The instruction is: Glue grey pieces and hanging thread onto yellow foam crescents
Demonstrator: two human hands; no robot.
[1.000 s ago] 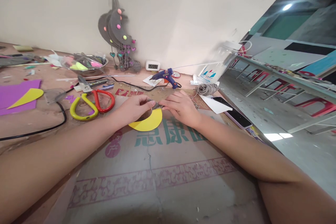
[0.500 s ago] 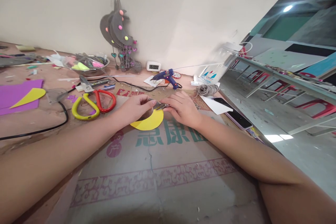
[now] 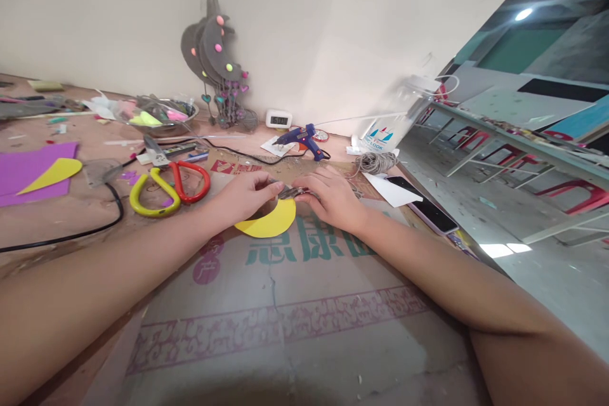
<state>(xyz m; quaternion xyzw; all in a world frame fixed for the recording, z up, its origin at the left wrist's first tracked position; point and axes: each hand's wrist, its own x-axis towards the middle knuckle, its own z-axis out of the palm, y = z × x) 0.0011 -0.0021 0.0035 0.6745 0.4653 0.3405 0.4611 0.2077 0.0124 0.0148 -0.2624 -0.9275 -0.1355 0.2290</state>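
Just above the cardboard (image 3: 333, 355), my left hand (image 3: 252, 198) pinches with its thumb and forefinger at a small dark grey, partly shiny item (image 3: 289, 192). My right hand (image 3: 328, 193) has its fingers closed around the other end of that item; its kind cannot be made out. Below it a yellow sheet piece with a rounded edge (image 3: 273, 221) lies on the cardboard, its left part hidden by my left hand. Scissors with one yellow and one red handle (image 3: 193, 198) rest left of my left hand.
Behind my hands are a blue glue gun (image 3: 301, 138), a small white digital clock (image 3: 278, 118) and a grey cord bundle (image 3: 375, 162). A phone (image 3: 425, 208) lies right. Purple sheets (image 3: 28, 168), a bowl of scraps (image 3: 162, 130) and a black cable (image 3: 111, 206) are left. Grey crescent ornaments (image 3: 216, 51) hang behind.
Both hands stay nearly in place, with only a slight shift of the right fingers on the grey item. Nothing else visibly moves.
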